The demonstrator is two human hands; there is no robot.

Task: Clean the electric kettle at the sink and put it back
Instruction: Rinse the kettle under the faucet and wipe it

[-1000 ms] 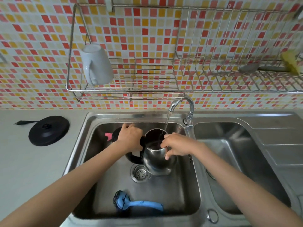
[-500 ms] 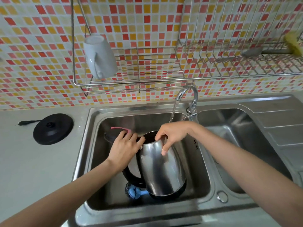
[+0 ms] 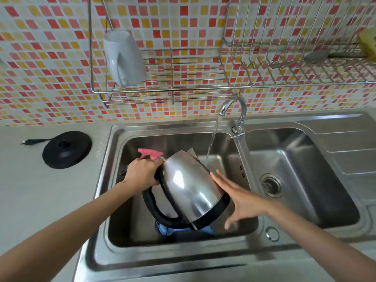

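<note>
A: Left hand (image 3: 142, 176)?
B: Wrapped round the black handle of the kettle (image 3: 189, 186).
A: Right hand (image 3: 242, 198)?
B: Flat, fingers spread, laid against the steel side near its black bottom rim.
A: And the kettle?
B: Held tilted over the left basin (image 3: 126, 220), spout away; inside hidden.
A: In that basin?
B: A blue brush (image 3: 164, 230) beneath, a pink sprayer (image 3: 149, 153) behind, water running from the tap (image 3: 232, 106) just past the spout.
A: Farther out?
B: A drain in the right basin (image 3: 305, 159); black base (image 3: 67, 149) on the tabletop (image 3: 30, 190); upturned mug (image 3: 124, 58) in the rack (image 3: 173, 86).
</note>
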